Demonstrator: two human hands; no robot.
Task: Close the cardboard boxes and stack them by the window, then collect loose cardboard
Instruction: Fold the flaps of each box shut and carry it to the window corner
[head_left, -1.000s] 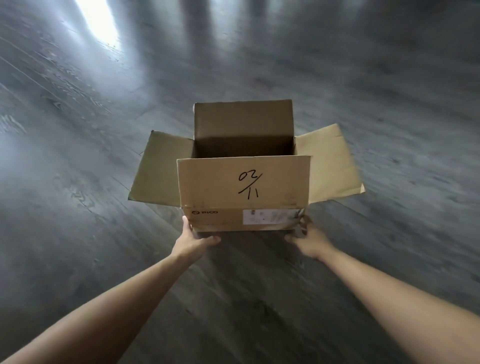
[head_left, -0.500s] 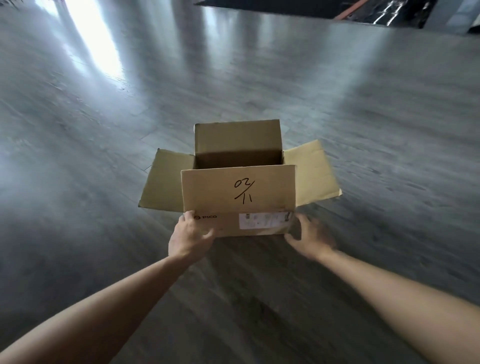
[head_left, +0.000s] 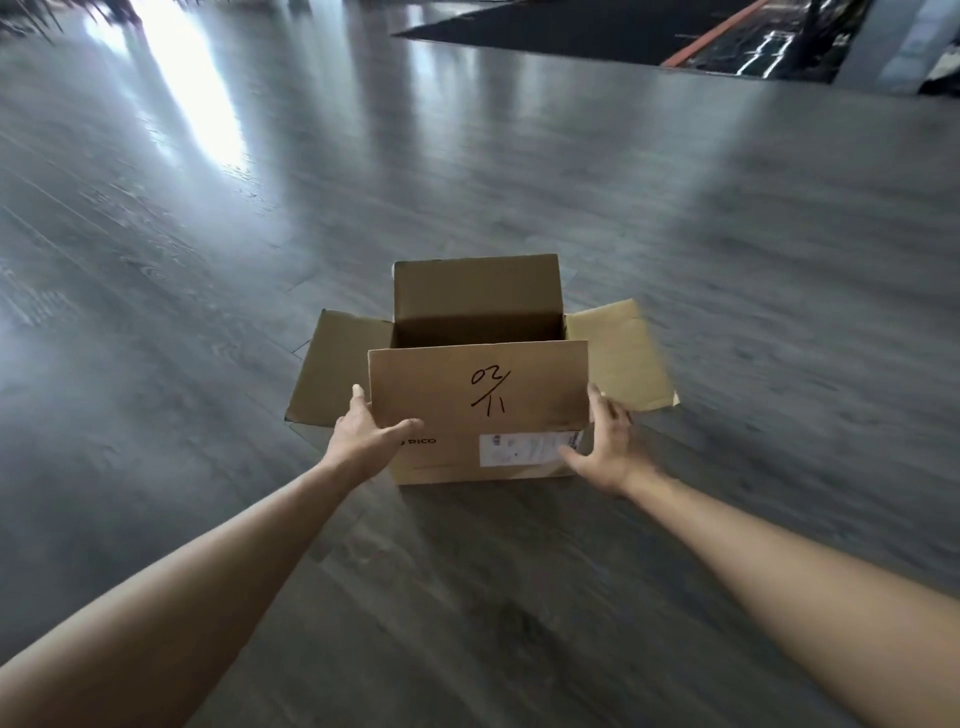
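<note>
Both hands, left (head_left: 363, 436) and right (head_left: 605, 447), spread open, press the cardboard box (head_left: 478, 410) sides.

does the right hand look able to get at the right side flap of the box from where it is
Probably yes. The right hand rests at the cardboard box's right front corner, and the right side flap splays outward just beyond it, with nothing between them.
</note>
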